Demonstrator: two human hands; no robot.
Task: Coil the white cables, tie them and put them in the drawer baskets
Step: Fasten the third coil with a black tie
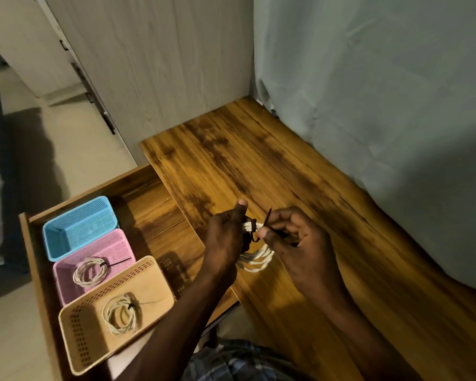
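Note:
Above the wooden desk, my left hand (227, 237) grips a coiled white cable (257, 258), whose loops hang down between both hands. A black tie (267, 218) wraps the coil near its top. My right hand (294, 237) pinches this tie, one end of it sticking up. In the open drawer (149, 204) stand three baskets. The blue basket (79, 225) holds nothing. The pink basket (118, 243) holds a tied white coil (90, 271). The beige basket (94, 342) holds another tied white coil (123, 314).
The wooden desk top (272, 166) runs back to a pale cabinet wall (154, 64) and, on the right, a grey-blue cloth (382, 105). Pale floor lies left of the drawer. My checked clothing shows at the bottom edge.

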